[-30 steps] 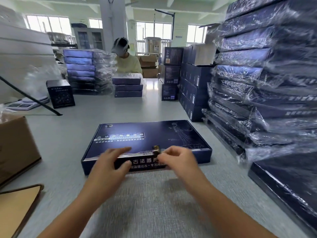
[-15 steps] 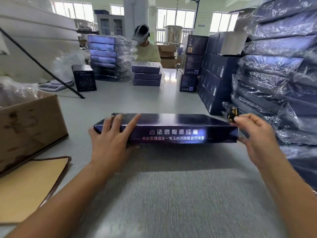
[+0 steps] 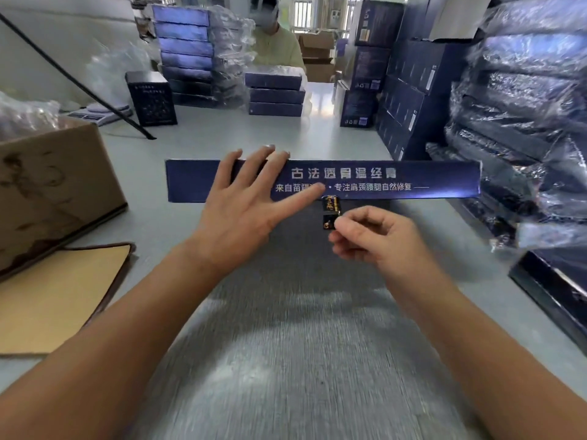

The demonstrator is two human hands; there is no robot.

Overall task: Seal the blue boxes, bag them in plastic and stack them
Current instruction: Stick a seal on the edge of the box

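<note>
A flat blue box [image 3: 397,181] stands tilted up on the table, its long printed side wall facing me. My left hand [image 3: 244,204] lies flat against that wall with straight fingers, the fingertips reaching over its top edge. My right hand [image 3: 371,236] pinches a small black and gold seal sticker [image 3: 330,211], whose upper end touches the lower edge of the box's side wall near the middle. To the right rises a tall stack of blue boxes wrapped in plastic bags [image 3: 527,100].
A brown cardboard carton [image 3: 54,182] and a tan sheet [image 3: 54,296] lie at the left. A dark flat box [image 3: 552,287] sits at the right edge. Across the table a person [image 3: 276,46] sits behind more blue box stacks [image 3: 274,93], beside a scale [image 3: 98,112].
The box has tipped further up, so its side wall faces me. My right hand has come from the box's right end to its middle, bringing the sticker to the lower edge.
</note>
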